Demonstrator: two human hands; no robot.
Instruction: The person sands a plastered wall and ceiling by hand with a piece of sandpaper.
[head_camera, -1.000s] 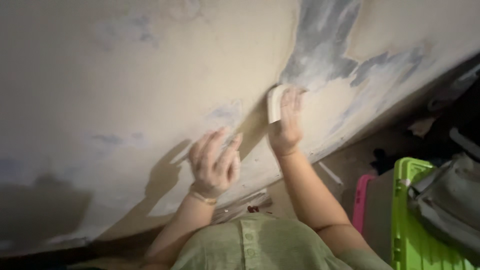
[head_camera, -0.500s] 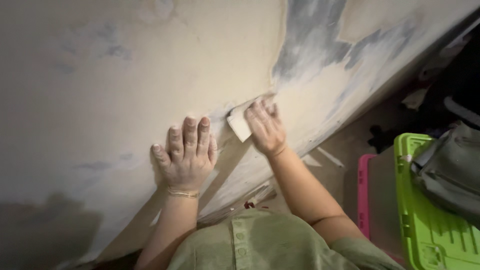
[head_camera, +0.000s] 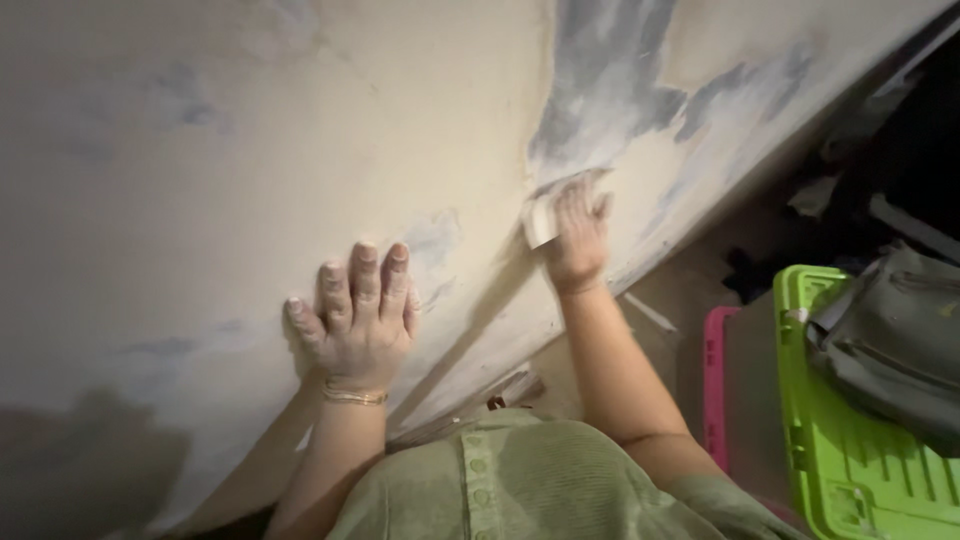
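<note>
Since half a second ago the right hand has slid its pale sanding block up the plastered wall to centre frame, fingers closed on it; the left hand stays flat, open, empty.

Left hand lies flat, fingers spread; right hand reaches higher, fingers curled in a grip.

Probably home renovation: patched wall
</note>
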